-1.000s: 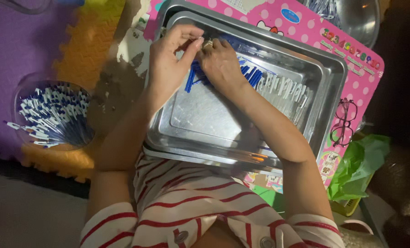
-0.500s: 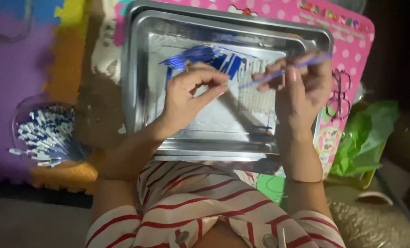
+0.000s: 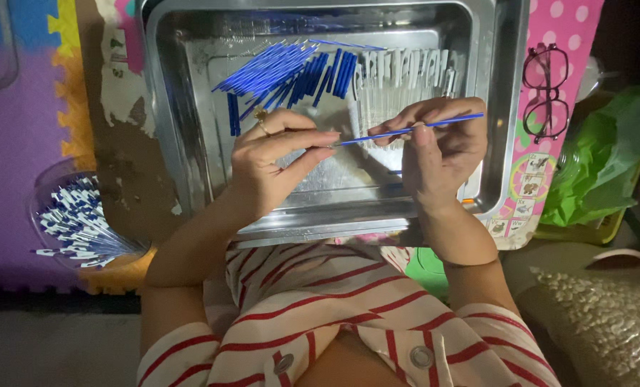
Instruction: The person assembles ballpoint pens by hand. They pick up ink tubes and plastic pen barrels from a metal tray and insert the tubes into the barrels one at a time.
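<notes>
Pinching a thin blue stick (image 3: 406, 131) level in my right hand (image 3: 442, 154), I keep my closed left-hand fingertips (image 3: 320, 143) steady at its near tip, directly over the steel tray (image 3: 183, 165).

— What is seen right of the pink dotted board (image 3: 560, 29)?
— Dark-framed glasses (image 3: 547, 93) are laid on it; a green plastic bag (image 3: 607, 161) is crumpled beside.
— And left?
— A purple foam mat (image 3: 8, 150).

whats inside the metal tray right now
Inside the metal tray lie a heap of blue sticks and a row of clear pieces. The left hand and right hand cover part of its floor.
</notes>
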